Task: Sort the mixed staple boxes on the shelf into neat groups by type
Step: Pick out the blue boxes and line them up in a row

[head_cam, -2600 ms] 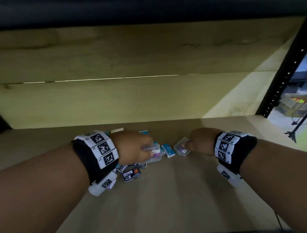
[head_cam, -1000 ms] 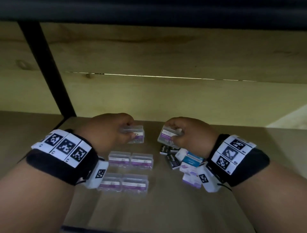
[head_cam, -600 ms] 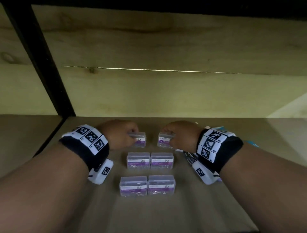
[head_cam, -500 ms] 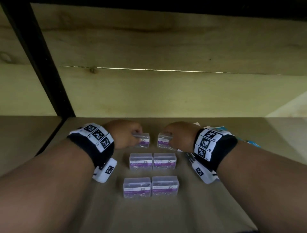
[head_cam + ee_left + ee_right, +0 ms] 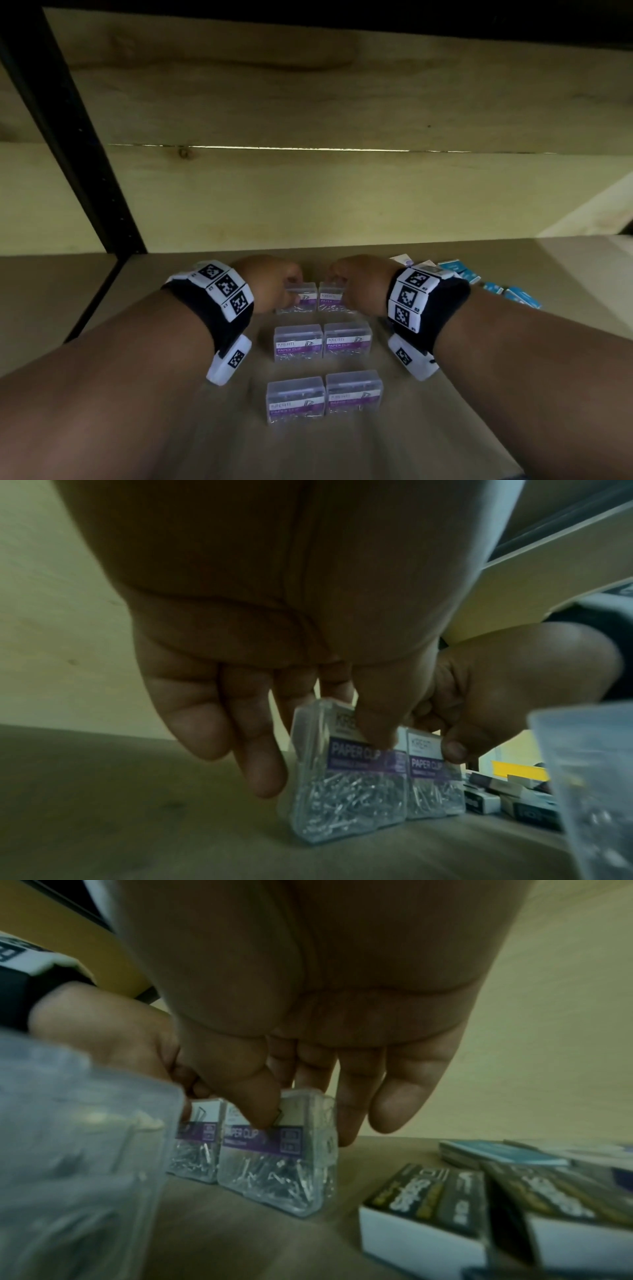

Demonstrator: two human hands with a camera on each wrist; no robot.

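Observation:
Several clear purple-labelled paper clip boxes stand in two columns on the wooden shelf [image 5: 342,445]. My left hand [image 5: 274,284] pinches the back left box [image 5: 297,301] [image 5: 346,785] between thumb and fingers. My right hand [image 5: 356,281] pinches the back right box [image 5: 331,301] [image 5: 281,1164] the same way. Both boxes rest on the shelf, side by side and touching. In front of them stand a middle pair [image 5: 322,342] and a front pair [image 5: 323,397].
Blue boxes [image 5: 493,284] lie scattered at the right of the shelf. Black staple boxes [image 5: 445,1204] lie just right of my right hand. A black upright post [image 5: 68,137] stands at the back left. The wooden back wall [image 5: 342,188] is close behind.
Both hands carried a clear box each from the mixed pile and set them down behind the two rows. In the last half second the two boxes came together.

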